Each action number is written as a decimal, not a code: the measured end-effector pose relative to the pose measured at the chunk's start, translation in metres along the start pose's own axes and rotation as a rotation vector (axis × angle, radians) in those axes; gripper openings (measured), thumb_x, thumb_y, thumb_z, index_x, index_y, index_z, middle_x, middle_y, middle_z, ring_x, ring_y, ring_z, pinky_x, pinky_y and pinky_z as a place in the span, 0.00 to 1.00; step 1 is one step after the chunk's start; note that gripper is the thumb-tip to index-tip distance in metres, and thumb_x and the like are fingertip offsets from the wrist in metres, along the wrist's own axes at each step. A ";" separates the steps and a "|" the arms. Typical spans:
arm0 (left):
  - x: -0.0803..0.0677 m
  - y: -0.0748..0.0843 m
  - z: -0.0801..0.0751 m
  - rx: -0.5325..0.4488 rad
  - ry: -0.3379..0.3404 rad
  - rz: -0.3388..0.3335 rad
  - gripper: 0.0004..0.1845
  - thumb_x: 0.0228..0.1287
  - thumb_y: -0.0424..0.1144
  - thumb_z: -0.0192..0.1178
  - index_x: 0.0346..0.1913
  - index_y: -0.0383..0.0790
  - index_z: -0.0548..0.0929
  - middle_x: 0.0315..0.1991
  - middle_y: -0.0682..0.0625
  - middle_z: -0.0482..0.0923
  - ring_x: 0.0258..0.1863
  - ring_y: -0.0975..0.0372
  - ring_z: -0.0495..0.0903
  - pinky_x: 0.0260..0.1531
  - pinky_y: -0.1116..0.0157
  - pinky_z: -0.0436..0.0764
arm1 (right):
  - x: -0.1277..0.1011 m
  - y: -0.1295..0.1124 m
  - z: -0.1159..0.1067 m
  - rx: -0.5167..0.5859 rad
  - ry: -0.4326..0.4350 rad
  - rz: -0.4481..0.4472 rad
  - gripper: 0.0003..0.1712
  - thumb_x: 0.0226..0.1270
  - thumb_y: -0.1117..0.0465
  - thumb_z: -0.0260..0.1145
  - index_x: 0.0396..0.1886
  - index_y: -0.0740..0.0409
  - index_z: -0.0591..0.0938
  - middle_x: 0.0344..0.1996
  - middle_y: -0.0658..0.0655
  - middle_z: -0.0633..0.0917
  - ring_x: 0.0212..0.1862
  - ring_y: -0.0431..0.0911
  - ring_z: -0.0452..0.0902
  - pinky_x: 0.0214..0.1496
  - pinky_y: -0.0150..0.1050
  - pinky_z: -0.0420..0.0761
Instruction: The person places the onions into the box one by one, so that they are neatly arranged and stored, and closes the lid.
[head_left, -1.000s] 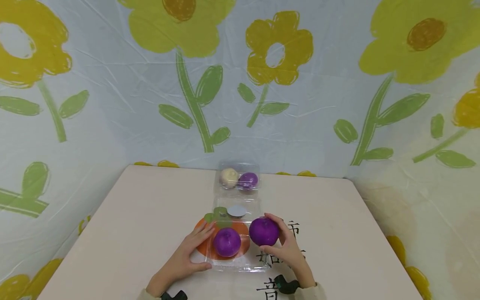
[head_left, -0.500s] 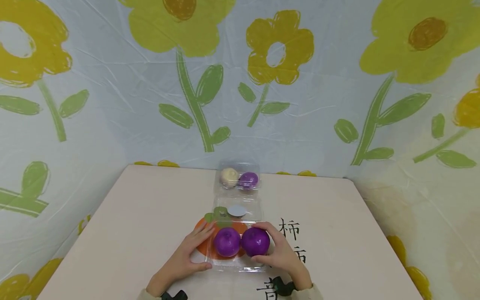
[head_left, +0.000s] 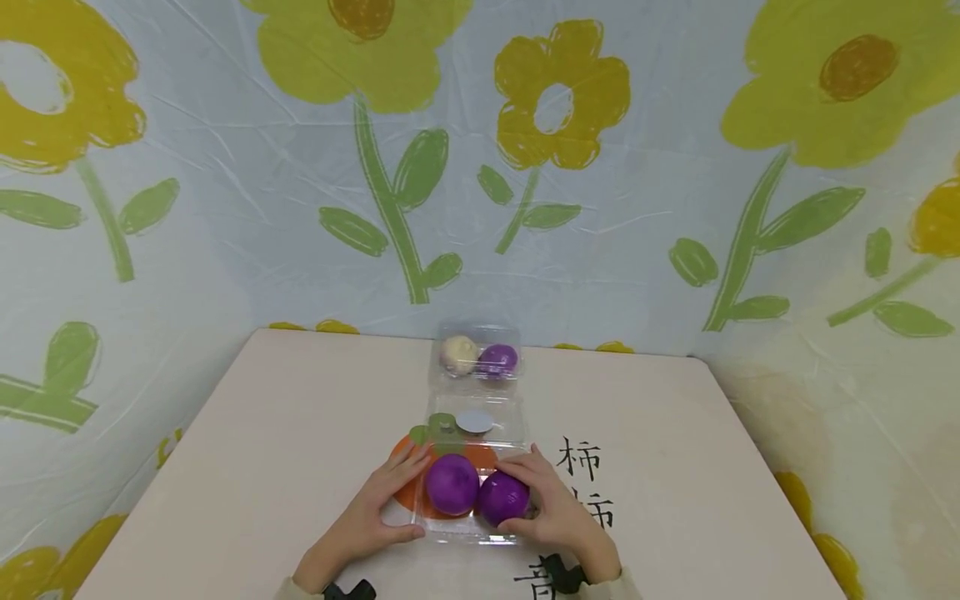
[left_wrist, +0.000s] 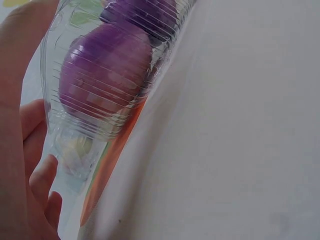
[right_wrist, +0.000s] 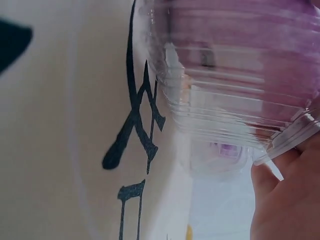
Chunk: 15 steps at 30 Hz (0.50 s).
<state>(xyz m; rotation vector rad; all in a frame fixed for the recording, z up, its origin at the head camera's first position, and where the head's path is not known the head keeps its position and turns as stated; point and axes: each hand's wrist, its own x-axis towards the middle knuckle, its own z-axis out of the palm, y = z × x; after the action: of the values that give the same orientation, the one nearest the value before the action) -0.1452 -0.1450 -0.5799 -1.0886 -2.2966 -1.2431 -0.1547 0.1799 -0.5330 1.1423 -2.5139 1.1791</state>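
Bright even light, soft shadows; wrist views blurred close-up.

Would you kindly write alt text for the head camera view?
A right hand sets a round purple ball beside another purple ball in a clear plastic clamshell box, which the left hand steadies on a beige table; floral sheeting hangs behind.

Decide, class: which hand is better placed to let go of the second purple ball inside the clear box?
Right. The right hand already grips that purple ball in the clear box. The left hand only rests on the box's left side.
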 end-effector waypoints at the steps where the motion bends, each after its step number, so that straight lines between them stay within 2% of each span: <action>1: 0.000 0.000 0.000 0.000 0.000 0.001 0.47 0.52 0.52 0.74 0.72 0.33 0.67 0.74 0.39 0.61 0.71 0.36 0.57 0.74 0.64 0.47 | 0.000 0.001 0.001 -0.006 0.002 -0.012 0.45 0.43 0.52 0.82 0.63 0.61 0.78 0.60 0.55 0.79 0.64 0.55 0.71 0.79 0.45 0.41; 10: 0.001 0.000 0.001 0.011 -0.001 -0.002 0.48 0.51 0.51 0.75 0.72 0.34 0.67 0.74 0.39 0.62 0.71 0.36 0.58 0.74 0.63 0.48 | -0.002 0.004 -0.001 -0.017 -0.008 -0.017 0.43 0.46 0.50 0.81 0.63 0.60 0.78 0.60 0.52 0.79 0.64 0.52 0.71 0.79 0.43 0.40; 15: 0.002 0.000 0.001 0.008 -0.001 0.006 0.47 0.51 0.51 0.75 0.72 0.33 0.67 0.74 0.39 0.62 0.71 0.36 0.58 0.74 0.63 0.47 | -0.003 0.004 -0.004 0.034 0.006 -0.035 0.31 0.59 0.55 0.73 0.62 0.59 0.79 0.57 0.52 0.81 0.63 0.51 0.73 0.77 0.55 0.45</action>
<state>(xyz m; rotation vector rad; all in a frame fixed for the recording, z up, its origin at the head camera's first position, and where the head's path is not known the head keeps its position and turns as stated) -0.1462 -0.1430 -0.5797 -1.0925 -2.2955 -1.2299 -0.1560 0.1856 -0.5338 1.1838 -2.4689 1.2188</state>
